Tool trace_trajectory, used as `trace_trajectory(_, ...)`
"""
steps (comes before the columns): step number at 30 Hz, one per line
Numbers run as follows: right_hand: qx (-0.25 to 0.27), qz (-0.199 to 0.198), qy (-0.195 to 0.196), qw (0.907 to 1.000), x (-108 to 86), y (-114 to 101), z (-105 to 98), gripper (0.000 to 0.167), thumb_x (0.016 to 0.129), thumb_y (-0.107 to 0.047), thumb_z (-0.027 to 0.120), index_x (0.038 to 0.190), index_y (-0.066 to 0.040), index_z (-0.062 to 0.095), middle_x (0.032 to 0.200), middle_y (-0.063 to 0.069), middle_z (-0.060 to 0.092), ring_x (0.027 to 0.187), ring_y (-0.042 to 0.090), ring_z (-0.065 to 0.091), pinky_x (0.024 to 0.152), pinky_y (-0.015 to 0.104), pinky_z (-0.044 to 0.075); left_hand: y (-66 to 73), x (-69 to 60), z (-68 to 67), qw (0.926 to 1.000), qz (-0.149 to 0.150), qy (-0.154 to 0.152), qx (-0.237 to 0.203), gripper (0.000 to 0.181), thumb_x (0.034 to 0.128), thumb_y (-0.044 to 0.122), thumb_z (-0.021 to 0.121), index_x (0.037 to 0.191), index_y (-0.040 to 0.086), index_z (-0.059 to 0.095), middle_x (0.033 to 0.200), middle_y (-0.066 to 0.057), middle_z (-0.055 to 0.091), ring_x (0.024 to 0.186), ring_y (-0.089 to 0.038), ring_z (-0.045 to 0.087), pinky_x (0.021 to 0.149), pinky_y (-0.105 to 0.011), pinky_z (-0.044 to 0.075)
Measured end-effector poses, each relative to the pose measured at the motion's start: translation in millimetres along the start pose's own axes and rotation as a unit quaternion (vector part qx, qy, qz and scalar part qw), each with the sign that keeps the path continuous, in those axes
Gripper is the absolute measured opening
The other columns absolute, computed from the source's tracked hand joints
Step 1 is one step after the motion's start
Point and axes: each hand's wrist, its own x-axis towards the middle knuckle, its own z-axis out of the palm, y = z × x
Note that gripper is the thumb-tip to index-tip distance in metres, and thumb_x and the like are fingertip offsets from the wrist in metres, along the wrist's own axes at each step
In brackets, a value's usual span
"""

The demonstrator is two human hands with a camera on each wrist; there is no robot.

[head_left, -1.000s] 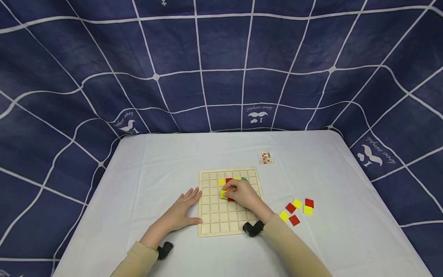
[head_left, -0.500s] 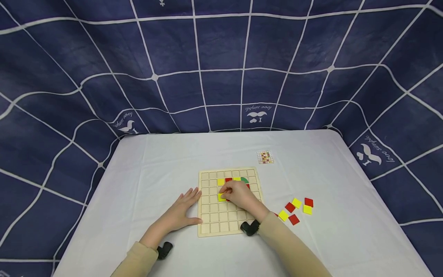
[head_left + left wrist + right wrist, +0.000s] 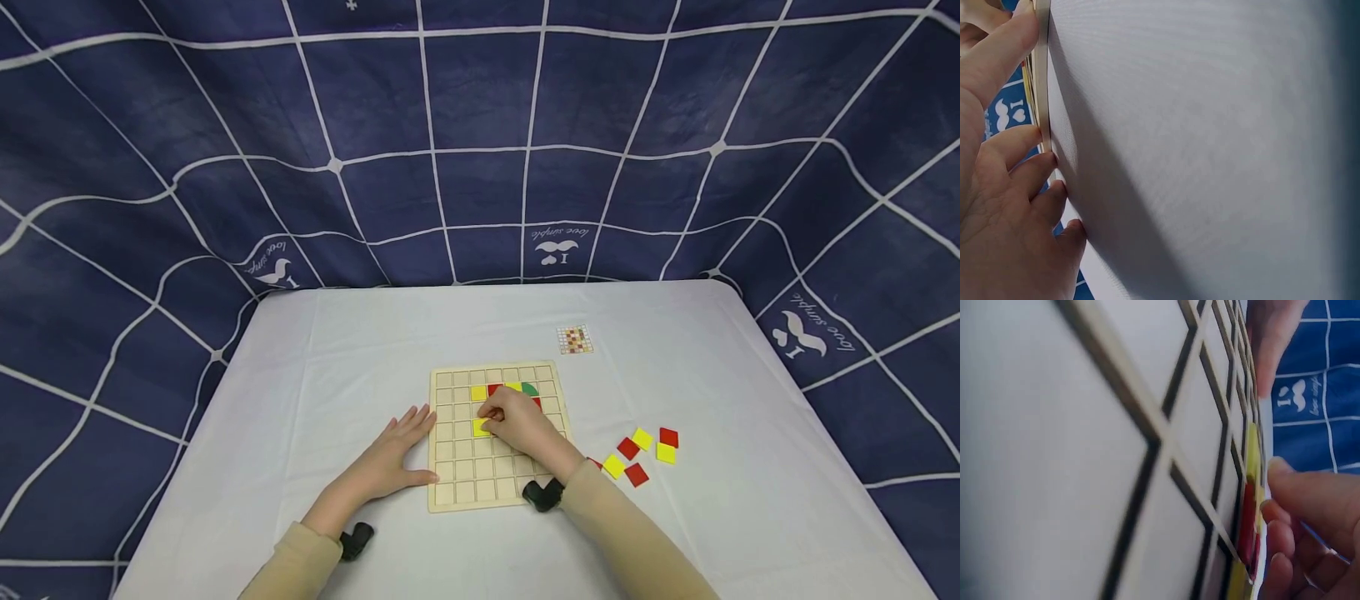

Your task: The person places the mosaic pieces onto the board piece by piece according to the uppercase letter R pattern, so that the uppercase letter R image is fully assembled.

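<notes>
My left hand [image 3: 390, 460] lies spread along the left edge of a wooden grid board [image 3: 455, 493]; in the left wrist view its thumb and fingertips touch the board's rim. Over the middle of the board is my right hand [image 3: 521, 423], its fingers bent beside a yellow square tile [image 3: 479, 427] lying flat in a cell. The right wrist view shows a gap between thumb and forefinger, with no tile seen between them. Along an upper row sit another yellow tile [image 3: 478, 392], a red tile [image 3: 495, 390] and a green rounded piece [image 3: 530, 389]. My right hand hides some cells.
Several loose red and yellow tiles, among them a red one [image 3: 637, 475] and a yellow one [image 3: 666, 453], lie right of the board on the white tablecloth [image 3: 360, 350]. A small patterned card [image 3: 574, 340] lies behind the board. A dark blue checked curtain [image 3: 480, 100] surrounds the table.
The yellow tile, tilted in my right fingers a second ago, now lies flat in its cell. My right hand has shifted slightly left. The left hand stays in place.
</notes>
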Motion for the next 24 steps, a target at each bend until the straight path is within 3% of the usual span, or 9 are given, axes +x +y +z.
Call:
trace_trajectory(11,0.108,0.075,0.029,0.9908,-25.2,27.8,-41.7,0.014,0.089,-0.019,0.073,0.101,-0.014,0.075,0.083,-0.002,0.068,0.072,0.013,0.056,0.066,0.022,0.047,0.4,0.5,-0.1,1.0000,-0.004,0.003,0.002,0.095,0.0763,0.039,0.082,0.152,0.006,0.035,0.163,-0.011,0.023,0.153,-0.032,0.013,0.124,-0.053,0.011)
trace_trajectory(18,0.126,0.138,0.077,0.9794,-51.2,71.1,-80.9,0.022,0.091,-0.020,0.070,0.109,-0.008,0.072,0.091,0.005,0.071,0.080,0.017,0.062,0.067,0.023,0.050,-0.4,0.7,0.0,1.0000,-0.004,0.003,0.004,0.096,0.0765,0.040,0.082,0.152,0.006,0.035,0.163,-0.011,0.023,0.153,-0.032,0.013,0.124,-0.054,0.011)
trace_trajectory(24,0.123,0.179,0.100,0.9709,-84.4,108.6,-108.3,0.034,0.095,-0.027,0.066,0.119,-0.004,0.068,0.104,0.011,0.071,0.087,0.016,0.064,0.071,0.022,0.053,0.1,0.3,0.1,1.0000,-0.001,0.003,0.001,0.096,0.0765,0.040,0.082,0.152,0.006,0.035,0.163,-0.011,0.023,0.153,-0.032,0.013,0.124,-0.054,0.011)
